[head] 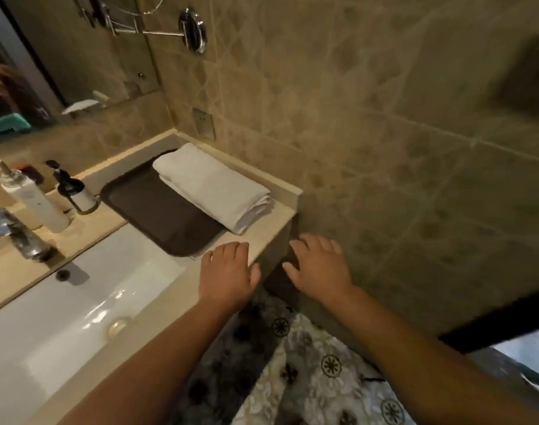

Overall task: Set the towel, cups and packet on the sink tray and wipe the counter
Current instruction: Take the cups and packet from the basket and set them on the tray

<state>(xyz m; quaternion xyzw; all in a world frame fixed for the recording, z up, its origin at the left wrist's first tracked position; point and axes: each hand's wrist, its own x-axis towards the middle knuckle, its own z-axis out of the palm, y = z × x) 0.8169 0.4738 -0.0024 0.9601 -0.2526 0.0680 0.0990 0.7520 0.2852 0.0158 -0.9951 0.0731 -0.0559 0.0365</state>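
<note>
A folded white towel (214,185) lies along the right side of a dark brown tray (151,207) on the beige counter (262,231), beside the sink. My left hand (228,273) hovers over the counter's front corner, just below the tray, fingers apart and empty. My right hand (318,266) is past the counter's end, in front of the tiled wall, also spread and empty. No cups or packet are in view.
A white basin (78,302) with a chrome tap (19,234) lies to the left. A white pump bottle (35,199) and a dark pump bottle (73,188) stand behind it. Tiled wall (400,148) rises on the right; a mirror (62,50) hangs at the back.
</note>
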